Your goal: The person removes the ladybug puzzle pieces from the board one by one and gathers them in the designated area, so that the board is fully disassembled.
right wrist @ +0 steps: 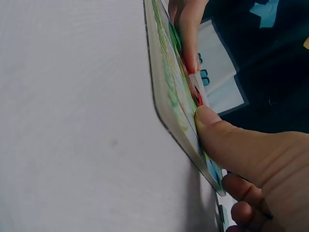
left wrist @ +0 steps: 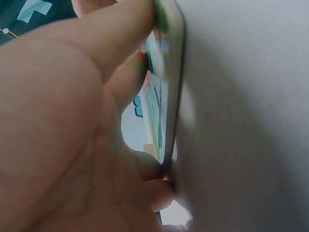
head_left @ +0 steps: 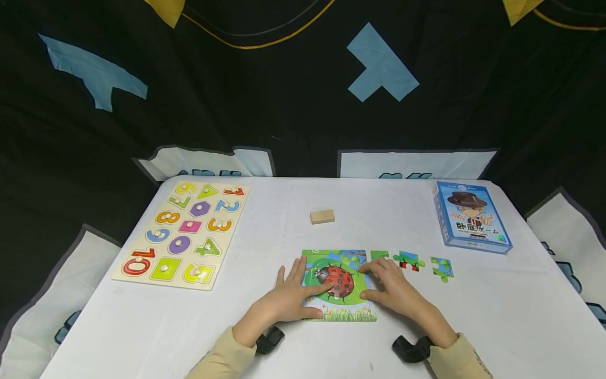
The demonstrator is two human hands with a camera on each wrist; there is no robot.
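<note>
Square green-blue ladybug jigsaw board point(head_left: 344, 285), lower centre | left hand point(head_left: 290, 298) spread, touching it | right hand point(head_left: 397, 289) at right edge, can't tell if pinching | looks mostly assembled; three small multicoloured pieces point(head_left: 441, 265) loose, centre-right

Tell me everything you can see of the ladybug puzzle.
The ladybug puzzle is a thin, roughly square board, picture side up on the white tabletop. It shows a red, black-spotted ladybug on green, with grass along the near edge. The wrist views show a pale, thick-looking rim with rounded corners; it could be wood or card. The left hand touches its left side and face, the right hand its right side. Fingers hide parts, so I can't confirm every piece is in.
</note>
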